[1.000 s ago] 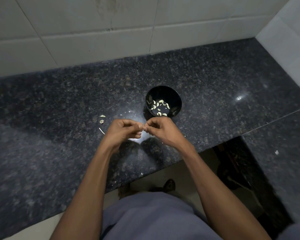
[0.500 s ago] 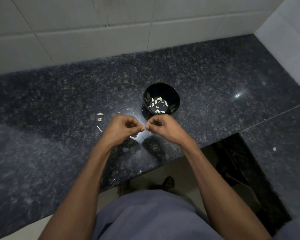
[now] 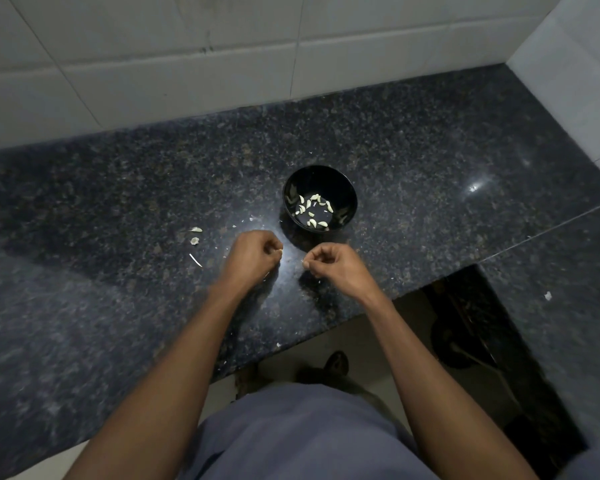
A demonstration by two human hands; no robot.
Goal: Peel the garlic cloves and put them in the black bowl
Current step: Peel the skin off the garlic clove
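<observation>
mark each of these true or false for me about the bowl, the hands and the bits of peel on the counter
1. The black bowl holds peeled garlic cloves. True.
2. The left hand and the right hand touch each other. False: a gap of counter shows between them.
3. Pieces of garlic peel lie on the counter to the left of the left hand. True.
4. The bowl is tipped on its side. False: it stands upright, beyond the hands.
5. The right hand rests inside the bowl. False: it is over the counter, nearer the person than the bowl.
</observation>
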